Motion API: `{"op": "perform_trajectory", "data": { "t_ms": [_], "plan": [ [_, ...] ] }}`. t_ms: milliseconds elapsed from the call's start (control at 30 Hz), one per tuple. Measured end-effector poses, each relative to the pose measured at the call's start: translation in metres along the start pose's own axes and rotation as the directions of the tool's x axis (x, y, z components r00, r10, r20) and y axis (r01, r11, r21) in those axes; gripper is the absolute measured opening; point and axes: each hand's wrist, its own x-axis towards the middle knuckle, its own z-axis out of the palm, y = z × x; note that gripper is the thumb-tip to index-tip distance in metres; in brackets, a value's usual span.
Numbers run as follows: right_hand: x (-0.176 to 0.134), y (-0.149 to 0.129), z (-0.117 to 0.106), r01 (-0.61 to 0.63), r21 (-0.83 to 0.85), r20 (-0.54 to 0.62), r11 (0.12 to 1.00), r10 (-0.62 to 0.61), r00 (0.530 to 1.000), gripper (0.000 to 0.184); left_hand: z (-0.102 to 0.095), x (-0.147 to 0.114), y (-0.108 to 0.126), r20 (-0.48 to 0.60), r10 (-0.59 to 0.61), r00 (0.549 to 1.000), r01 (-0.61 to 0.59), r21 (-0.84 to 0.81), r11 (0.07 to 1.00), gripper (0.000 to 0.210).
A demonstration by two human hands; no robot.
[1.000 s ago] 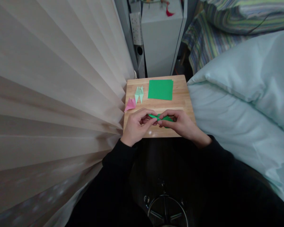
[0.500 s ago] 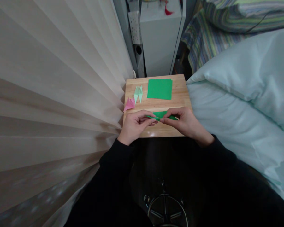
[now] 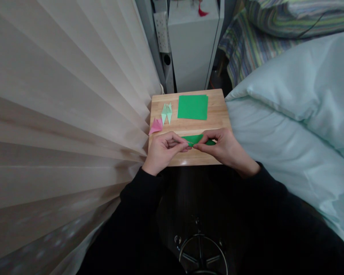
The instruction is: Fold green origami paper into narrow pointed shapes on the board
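Note:
A folded sheet of green origami paper (image 3: 193, 138) is pinched between both hands above the front part of a small wooden table (image 3: 218, 126). My left hand (image 3: 165, 149) is closed on its left part, thumb against fingertips. My right hand (image 3: 219, 143) grips the paper close to the left fingertips, with thumb and forefinger together. The fingers cover much of the paper, so its exact folds cannot be made out. Behind the hands lies a stack of green paper (image 3: 192, 107). To its left are a light green folded paper piece (image 3: 166, 113) and a pink one (image 3: 156, 125).
A pleated curtain (image 3: 103, 114) hangs along the table's left side. On the right is a bed with a pale blue quilt (image 3: 275, 114). A white cabinet (image 3: 190, 53) stands behind the table, and a chair base (image 3: 201, 252) shows on the floor below.
Both hands keep their pinch on the green paper, with only slight finger movement. The left edge of the paper shows a little differently. The whole view has shifted very slightly.

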Motion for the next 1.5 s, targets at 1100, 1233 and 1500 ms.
{"op": "perform_trajectory", "data": {
  "t_ms": [1100,1233,1500],
  "plan": [
    [-0.004,0.0,0.032,0.042,0.279,-0.096,0.959,-0.015,0.995,0.032,0.023,-0.001,-0.004,-0.109,-0.282,0.953,0.213,-0.419,0.883,0.028],
    [-0.001,0.004,0.02,0.147,0.08,-0.191,0.986,-0.13,0.973,0.016,0.022,-0.002,-0.003,-0.113,-0.267,0.957,0.22,-0.316,0.923,0.022],
    [0.001,0.007,0.011,0.196,0.162,-0.115,0.967,-0.178,0.977,0.005,0.023,-0.005,0.004,0.017,-0.295,0.955,0.29,-0.251,0.924,0.02]
  ]
}}
